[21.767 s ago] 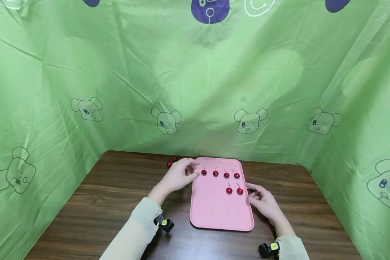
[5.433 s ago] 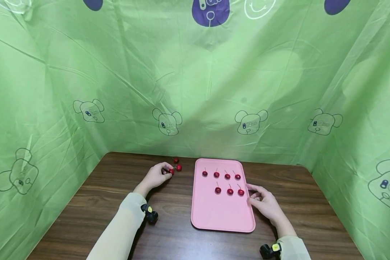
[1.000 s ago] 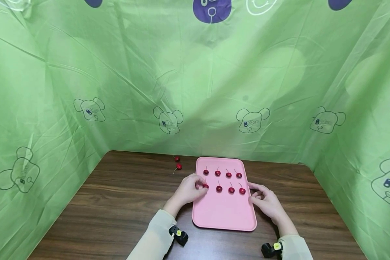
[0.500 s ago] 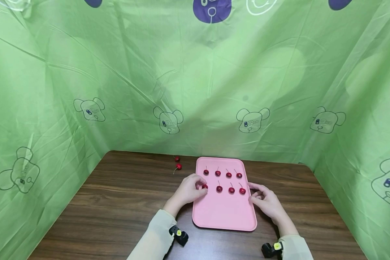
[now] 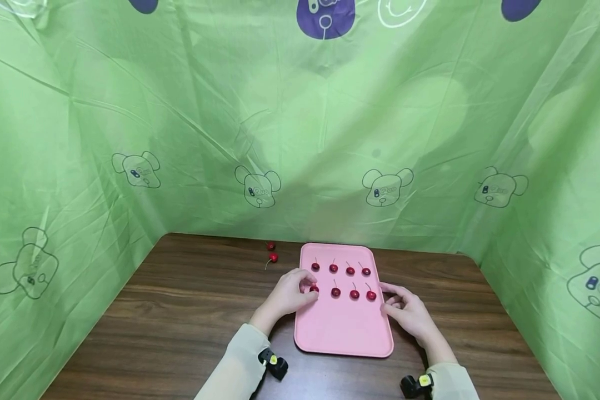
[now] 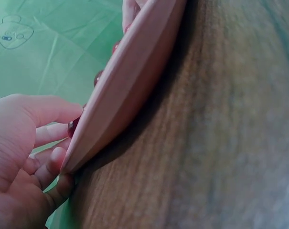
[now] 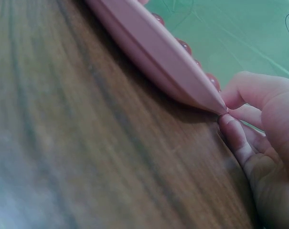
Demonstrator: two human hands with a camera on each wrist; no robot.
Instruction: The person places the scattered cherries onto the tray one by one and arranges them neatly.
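A pink tray [image 5: 344,333] lies on the table, bearing two rows of red cherries with stems. My left hand [image 5: 287,293] is at its left side, thumb and fingers pinching a cherry [image 5: 314,289] at the left end of the nearer row. In the left wrist view this cherry [image 6: 72,128] sits between the fingertips, just over the tray's rim. Beside the opposite rim, my right hand [image 5: 410,314] holds the tray's edge with thumb and index finger. The right wrist view has those fingertips [image 7: 229,125] right at the rim [image 7: 201,90].
Two more cherries lie on the wooden table [image 5: 180,311] left of the tray's far end, one nearer [image 5: 273,258] and one farther back [image 5: 271,245]. Green printed cloth [image 5: 310,139] hangs behind and along both sides. Each wrist wears a small black camera [image 5: 274,364].
Over the longer span, the nearer row gained cherries; my left hand brought one from the table pile. In the last second its cherry shifted slightly toward me. My right hand stayed at the rim.
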